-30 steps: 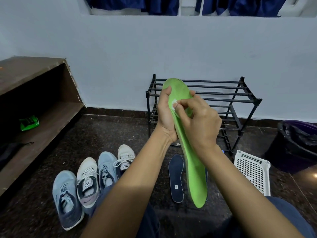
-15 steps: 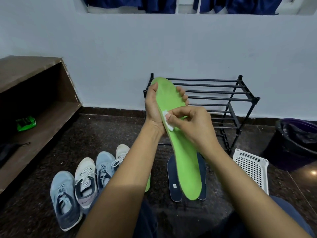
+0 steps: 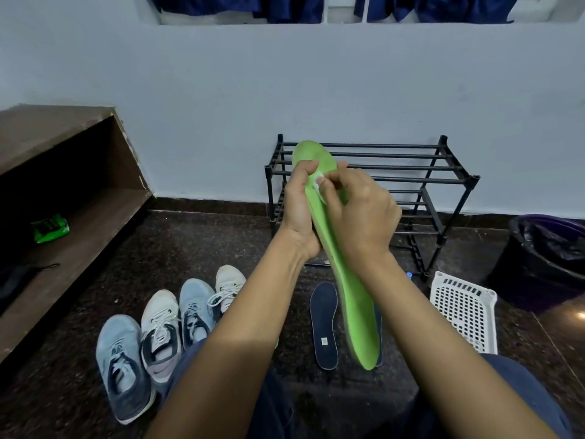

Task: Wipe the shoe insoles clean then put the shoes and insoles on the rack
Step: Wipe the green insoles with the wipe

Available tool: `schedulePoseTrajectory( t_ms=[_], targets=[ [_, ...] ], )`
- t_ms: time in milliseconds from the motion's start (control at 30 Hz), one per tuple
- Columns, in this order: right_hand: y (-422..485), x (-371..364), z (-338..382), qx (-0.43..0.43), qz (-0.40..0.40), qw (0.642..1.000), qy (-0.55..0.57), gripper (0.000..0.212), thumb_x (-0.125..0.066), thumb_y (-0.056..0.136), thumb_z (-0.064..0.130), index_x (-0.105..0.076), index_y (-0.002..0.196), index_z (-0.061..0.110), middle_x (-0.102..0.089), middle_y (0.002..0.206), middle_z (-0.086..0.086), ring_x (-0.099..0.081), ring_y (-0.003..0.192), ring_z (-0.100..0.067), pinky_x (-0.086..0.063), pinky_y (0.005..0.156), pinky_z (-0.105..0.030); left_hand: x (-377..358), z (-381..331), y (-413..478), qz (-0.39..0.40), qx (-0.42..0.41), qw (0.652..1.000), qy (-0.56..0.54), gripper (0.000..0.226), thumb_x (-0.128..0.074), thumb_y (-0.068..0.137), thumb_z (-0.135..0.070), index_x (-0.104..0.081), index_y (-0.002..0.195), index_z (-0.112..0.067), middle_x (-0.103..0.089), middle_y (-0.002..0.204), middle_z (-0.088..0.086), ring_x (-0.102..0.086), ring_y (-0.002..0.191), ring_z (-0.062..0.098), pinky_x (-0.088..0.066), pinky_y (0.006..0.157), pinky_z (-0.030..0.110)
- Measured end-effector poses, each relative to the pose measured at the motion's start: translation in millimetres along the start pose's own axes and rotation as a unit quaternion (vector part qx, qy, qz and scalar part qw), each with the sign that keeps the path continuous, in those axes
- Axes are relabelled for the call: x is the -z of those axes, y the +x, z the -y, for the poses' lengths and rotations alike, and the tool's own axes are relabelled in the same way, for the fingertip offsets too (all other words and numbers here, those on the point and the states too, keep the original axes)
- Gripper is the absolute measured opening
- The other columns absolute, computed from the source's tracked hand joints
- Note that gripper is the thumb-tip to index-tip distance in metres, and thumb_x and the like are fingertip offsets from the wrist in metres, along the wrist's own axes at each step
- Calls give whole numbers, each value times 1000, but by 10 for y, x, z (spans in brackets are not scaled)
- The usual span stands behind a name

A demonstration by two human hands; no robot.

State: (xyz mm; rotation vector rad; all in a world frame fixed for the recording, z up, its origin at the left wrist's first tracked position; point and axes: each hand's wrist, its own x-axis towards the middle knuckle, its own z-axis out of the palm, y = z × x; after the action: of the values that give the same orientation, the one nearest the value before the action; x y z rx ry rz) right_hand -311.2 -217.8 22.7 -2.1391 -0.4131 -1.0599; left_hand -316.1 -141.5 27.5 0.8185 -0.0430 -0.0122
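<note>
My left hand (image 3: 299,213) grips a long green insole (image 3: 356,312) near its toe end and holds it upright in front of me. My right hand (image 3: 364,217) pinches a small white wipe (image 3: 318,182) against the insole's upper part. On the floor below lies a dark navy insole (image 3: 323,324), with a second one mostly hidden behind the green insole. Several sneakers stand in a row at the lower left: a blue one (image 3: 122,365), a white one (image 3: 160,334), another blue one (image 3: 196,308) and a white one (image 3: 228,286). The black metal rack (image 3: 411,179) stands against the wall.
A brown wooden shelf unit (image 3: 63,217) on the left holds a green packet (image 3: 50,228). A white perforated basket (image 3: 465,312) lies right of the rack, and a dark bin with a black liner (image 3: 550,255) stands at the far right. My knees fill the bottom.
My right hand slid the wipe down the insole, then back up toward the toe end. The insole swung left and back again, hiding most of the second navy insole.
</note>
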Motion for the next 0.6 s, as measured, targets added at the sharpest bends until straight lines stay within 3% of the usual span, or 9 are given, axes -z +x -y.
schedulePoseTrajectory(
  t_ms=[67,133,167,233,433,600],
  targets=[
    [40,-29,-38,-18,15,1000,-4,14,-65,85,35,-71,85,22,-71,87,4,-65,64,-25,-38,50,-27,3,5,-4,-7,-6,1000,-1,38,-54,70,-42,-65,87,-10,-64,78,4,-63,71,17,-52,68,27],
    [71,-18,-54,-84,79,988,100,13,-67,84,35,-73,86,24,-72,89,8,-64,68,-10,-47,59,-29,11,-13,13,-23,-14,999,-23,37,-55,70,-41,-62,88,-9,-62,80,4,-61,73,17,-52,68,27],
    [84,-6,-58,-122,121,970,173,10,-70,82,33,-74,85,24,-70,83,11,-59,65,2,-48,63,-26,27,-30,29,-33,-21,999,-35,36,-54,71,-41,-60,87,-9,-62,81,5,-60,73,18,-51,67,27],
    [77,49,-54,-159,202,934,249,7,-75,79,29,-76,83,23,-65,70,15,-54,60,9,-41,63,-11,64,-61,70,-45,-30,996,-69,35,-52,73,-40,-56,85,-7,-59,81,5,-57,73,18,-50,67,27],
    [13,192,-64,-183,316,875,318,10,-77,77,27,-77,82,19,-71,74,4,-60,70,-2,-44,71,-17,139,-102,145,-7,-23,993,-118,40,-50,74,-43,-55,87,-5,-55,83,8,-55,77,22,-44,80,34],
    [-38,195,-79,-228,264,877,330,3,-77,76,22,-77,79,21,-73,75,3,-68,78,-11,-52,81,-32,72,-12,165,-3,-10,995,-97,44,-50,76,-45,-59,87,-4,-60,83,10,-57,79,22,-46,78,33]
  ],
)
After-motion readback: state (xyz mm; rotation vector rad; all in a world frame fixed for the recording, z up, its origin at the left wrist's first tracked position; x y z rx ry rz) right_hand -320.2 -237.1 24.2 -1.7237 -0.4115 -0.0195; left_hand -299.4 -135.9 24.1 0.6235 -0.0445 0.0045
